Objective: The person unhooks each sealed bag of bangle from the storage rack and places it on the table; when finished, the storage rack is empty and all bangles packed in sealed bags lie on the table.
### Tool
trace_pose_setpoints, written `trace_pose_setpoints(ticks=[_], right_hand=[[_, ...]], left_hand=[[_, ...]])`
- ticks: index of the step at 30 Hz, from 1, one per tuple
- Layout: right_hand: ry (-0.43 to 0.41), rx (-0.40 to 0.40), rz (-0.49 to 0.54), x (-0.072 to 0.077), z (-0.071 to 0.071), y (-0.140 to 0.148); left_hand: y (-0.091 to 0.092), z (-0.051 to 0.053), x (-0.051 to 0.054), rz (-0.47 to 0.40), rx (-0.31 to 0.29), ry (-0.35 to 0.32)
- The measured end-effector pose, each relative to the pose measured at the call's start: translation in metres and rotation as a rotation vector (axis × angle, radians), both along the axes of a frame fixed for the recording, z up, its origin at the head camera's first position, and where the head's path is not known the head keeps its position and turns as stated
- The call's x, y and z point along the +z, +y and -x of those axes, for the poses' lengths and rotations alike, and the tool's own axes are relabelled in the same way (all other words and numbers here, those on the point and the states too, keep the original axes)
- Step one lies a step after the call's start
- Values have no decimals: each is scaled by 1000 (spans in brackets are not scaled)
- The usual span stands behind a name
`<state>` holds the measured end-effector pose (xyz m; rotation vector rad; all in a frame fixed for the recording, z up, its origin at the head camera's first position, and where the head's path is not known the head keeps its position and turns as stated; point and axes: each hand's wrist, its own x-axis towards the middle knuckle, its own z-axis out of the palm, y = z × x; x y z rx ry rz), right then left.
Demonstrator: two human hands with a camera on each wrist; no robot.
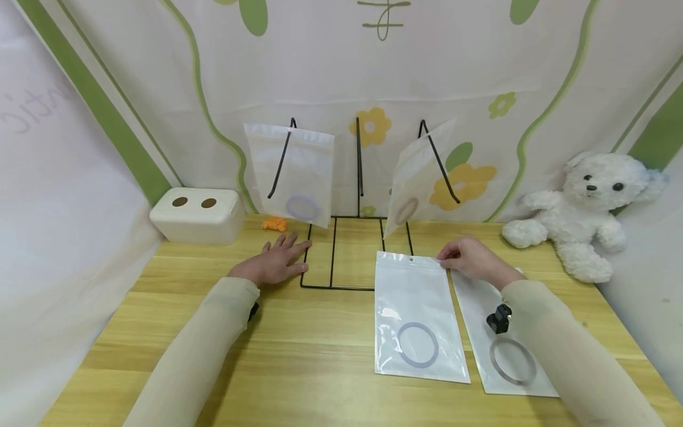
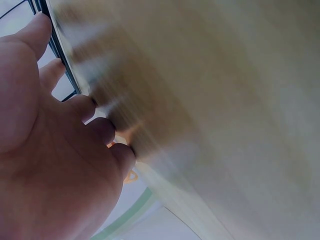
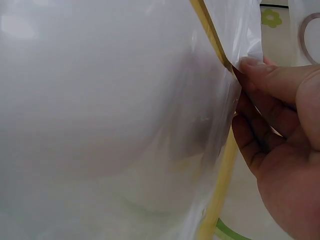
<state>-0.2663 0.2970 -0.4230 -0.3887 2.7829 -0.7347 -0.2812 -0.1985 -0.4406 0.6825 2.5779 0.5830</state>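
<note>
My right hand [image 1: 472,261] pinches the top right corner of a white zip bag [image 1: 413,296] holding a pale lilac ring [image 1: 399,344]. In the right wrist view, thumb and fingers [image 3: 280,82] grip the bag's edge. A second zip bag [image 1: 477,320] with a brownish ring [image 1: 493,363] lies beside it, partly under the right forearm. My left hand [image 1: 272,261] rests on the table with fingers spread, fingertips at the base of a black wire rack [image 1: 332,255]. From the rack's outer prongs hang a bag with a lilac ring [image 1: 293,166] and a bag with a brownish ring [image 1: 413,172].
A white box [image 1: 197,219] with two brown spots stands at the back left, near a small orange figure [image 1: 274,223]. A white teddy bear [image 1: 581,207] sits at the back right. The rack's middle prong [image 1: 359,160] carries no bag. A printed curtain closes the back.
</note>
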Motion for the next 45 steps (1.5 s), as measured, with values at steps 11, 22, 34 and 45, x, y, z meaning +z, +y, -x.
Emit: trace_pose_setpoints(ticks=[11,22,34,45], right_hand=[[-25,28,4,-1,4,6],[-51,25,-2,-2,4,11],[-89,14,-19,2,4,13],[18,47,-15,10,3,17]], left_hand=[[-3,10,-16,19,5,27],[-2,13,-20,44,31,10],[4,0,2,38,28,0],[9,-8,12,46,19,4]])
